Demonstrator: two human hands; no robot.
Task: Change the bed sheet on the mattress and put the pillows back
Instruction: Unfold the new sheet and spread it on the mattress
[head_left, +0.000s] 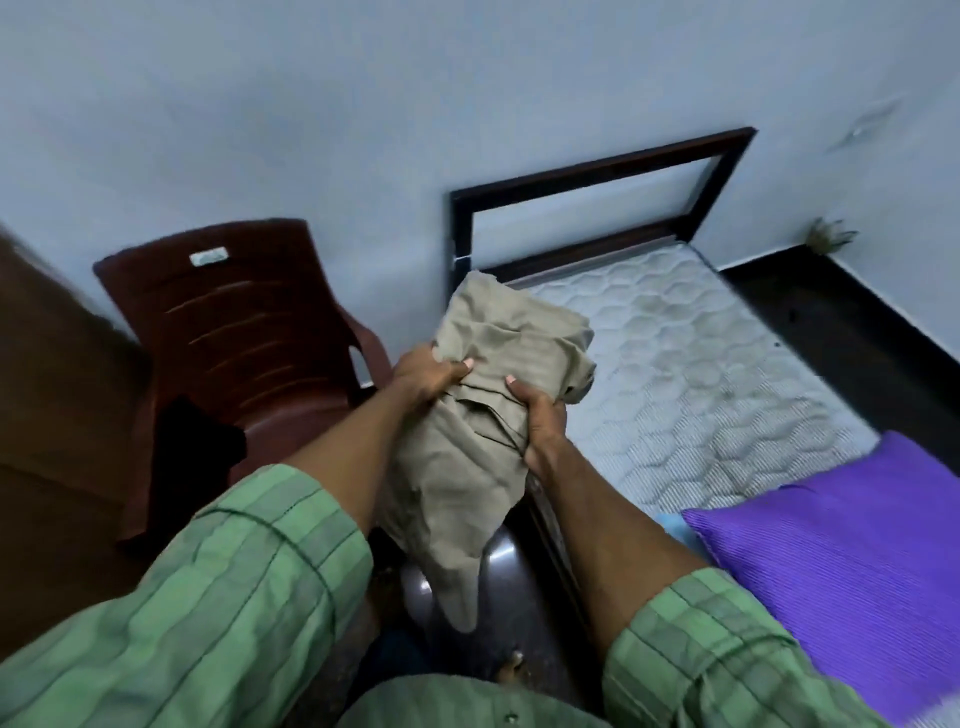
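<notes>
Fingers of left hand (426, 376) and right hand (540, 426) curl round bunched khaki bed sheet (467, 415), frame centre, beside bare quilted mattress (701, 374). Crumpled, creased; long axis near-vertical, loose tail hanging toward lower frame.

Green striped shirt with thin dark lines, left sleeve (218, 603) and right sleeve (727, 654) rolled up, forearms bare, small shirt button (511, 717).
</notes>
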